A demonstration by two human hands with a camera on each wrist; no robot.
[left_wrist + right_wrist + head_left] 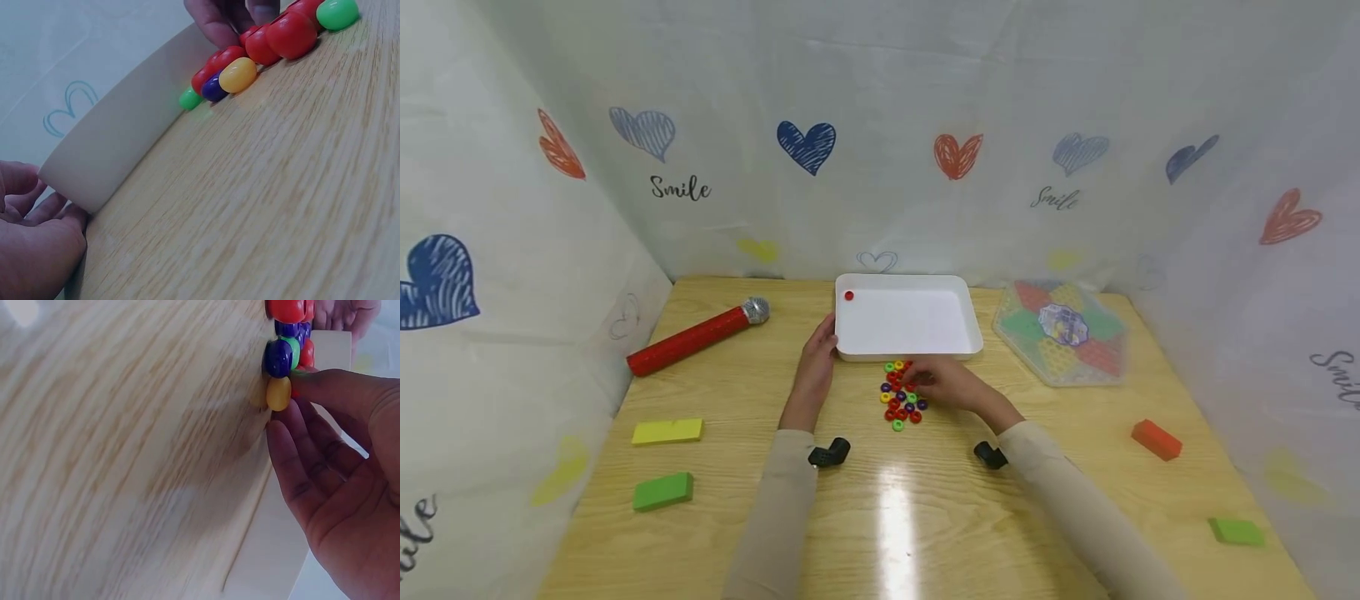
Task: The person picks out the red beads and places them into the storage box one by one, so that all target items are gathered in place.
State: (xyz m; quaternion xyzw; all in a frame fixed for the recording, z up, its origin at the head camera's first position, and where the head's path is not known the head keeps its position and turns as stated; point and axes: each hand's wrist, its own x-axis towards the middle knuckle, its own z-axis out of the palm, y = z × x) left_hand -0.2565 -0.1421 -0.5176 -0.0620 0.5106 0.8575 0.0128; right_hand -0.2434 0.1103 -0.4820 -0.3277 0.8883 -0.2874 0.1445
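A white rectangular tray (910, 317) stands at the back of the table with one red ring bead (849, 296) in its far left corner. My left hand (815, 367) rests along the tray's left side, its fingertips touching the near corner in the left wrist view. In front of the tray lies a cluster of small ring beads (901, 414) in red, yellow, green and purple. My right hand (951, 383) reaches into the cluster, thumb and fingertips around the red beads beside a yellow bead (279, 394). I cannot tell whether they pinch one.
A red microphone (692, 339) lies at the left. Yellow (667, 431) and green (662, 492) blocks are nearer on that side. At the right are a clear case of coloured pieces (1060, 333), a red block (1157, 440) and another green block (1236, 532). Printed cloth surrounds the table.
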